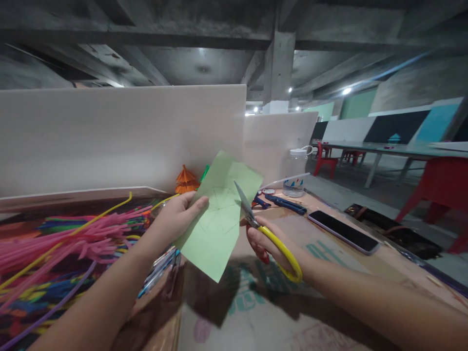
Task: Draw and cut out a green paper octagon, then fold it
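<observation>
My left hand (179, 214) pinches a light green sheet of paper (219, 214) by its left edge and holds it up over the table; faint pencil lines show on the sheet. My right hand (268, 243) grips yellow-handled scissors (263, 229) with its fingers through the loops. The blades are slightly apart and touch the paper's right edge, pointing up and left.
A heap of pink and multicoloured pipe cleaners (73, 243) lies at the left. An orange paper ornament (185, 180), blue-handled tools (285, 202), a clear plastic jar (295, 171) and a phone (343, 231) sit on the cardboard-covered table (256, 312). White partition boards (120, 136) stand behind; red chairs (438, 190) at right.
</observation>
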